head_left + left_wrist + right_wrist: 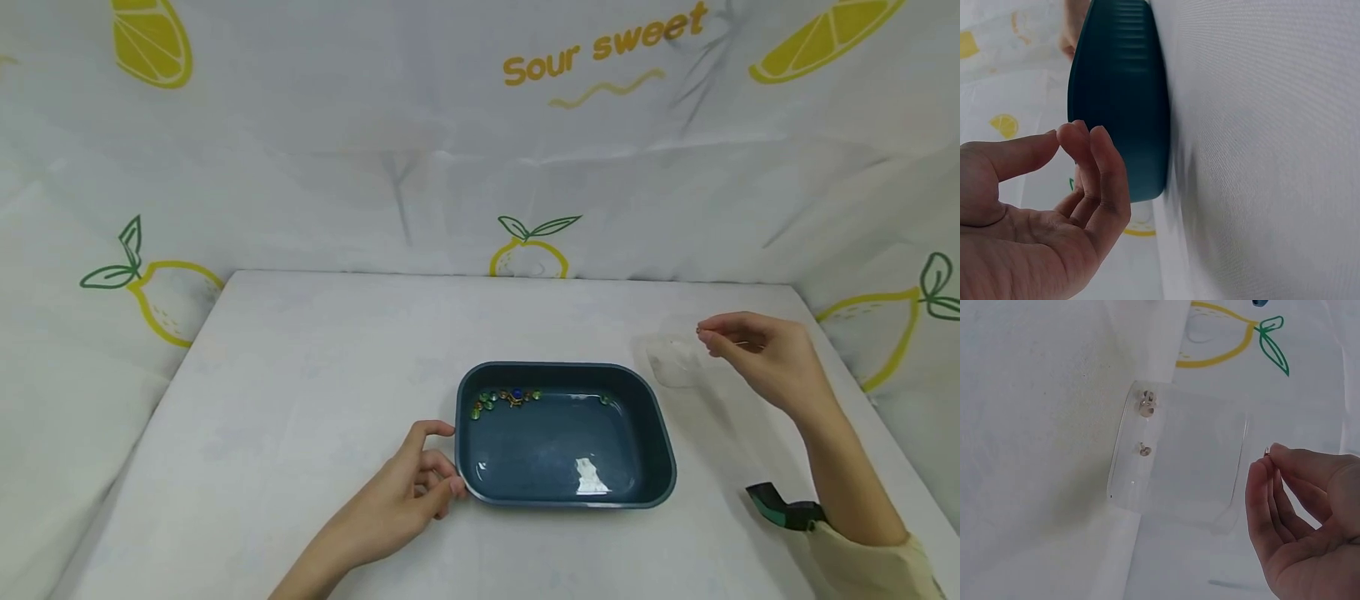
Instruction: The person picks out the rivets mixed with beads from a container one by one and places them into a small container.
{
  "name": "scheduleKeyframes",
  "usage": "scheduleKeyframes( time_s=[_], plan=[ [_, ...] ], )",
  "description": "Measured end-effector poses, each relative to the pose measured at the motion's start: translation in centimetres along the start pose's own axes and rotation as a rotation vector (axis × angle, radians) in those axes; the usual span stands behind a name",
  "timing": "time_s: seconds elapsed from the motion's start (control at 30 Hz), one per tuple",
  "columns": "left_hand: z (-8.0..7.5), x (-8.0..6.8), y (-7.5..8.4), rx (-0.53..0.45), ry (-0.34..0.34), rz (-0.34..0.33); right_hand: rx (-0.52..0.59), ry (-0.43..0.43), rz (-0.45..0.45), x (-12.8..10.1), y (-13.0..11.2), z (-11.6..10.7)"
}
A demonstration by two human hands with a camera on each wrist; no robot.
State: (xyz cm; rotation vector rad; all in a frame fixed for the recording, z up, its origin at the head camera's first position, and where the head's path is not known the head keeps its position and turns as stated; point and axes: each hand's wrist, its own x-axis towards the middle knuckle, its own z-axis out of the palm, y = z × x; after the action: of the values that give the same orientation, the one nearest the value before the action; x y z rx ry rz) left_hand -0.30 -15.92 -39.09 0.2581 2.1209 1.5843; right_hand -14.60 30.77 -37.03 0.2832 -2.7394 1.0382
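L hand [401, 504], nearest cam, loosely curled at left side of tray [555, 450]; firm hold or not, can't tell. Tiny piece [1267, 452], too small to ID, sits in R hand's [765, 358] narrow thumb-fingertip pinch, near clear box [1191, 450] w/ few small bits. Prob. slippery: light, sure pinch best, tray steadied. Beads [487, 400] along tray's far side; lemon-print cloth [315, 200] behind.

The item [1267, 452] pinched in the right hand [772, 360] is too small to identify.
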Motion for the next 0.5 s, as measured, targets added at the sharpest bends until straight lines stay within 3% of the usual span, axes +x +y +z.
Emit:
scheduleKeyframes(
  time_s=[0.5],
  plan=[
    [-0.05, -0.11, -0.06, -0.007, -0.009, 0.002, -0.019, -0.012, 0.006, -0.02, 0.16, 0.40]
  ],
)
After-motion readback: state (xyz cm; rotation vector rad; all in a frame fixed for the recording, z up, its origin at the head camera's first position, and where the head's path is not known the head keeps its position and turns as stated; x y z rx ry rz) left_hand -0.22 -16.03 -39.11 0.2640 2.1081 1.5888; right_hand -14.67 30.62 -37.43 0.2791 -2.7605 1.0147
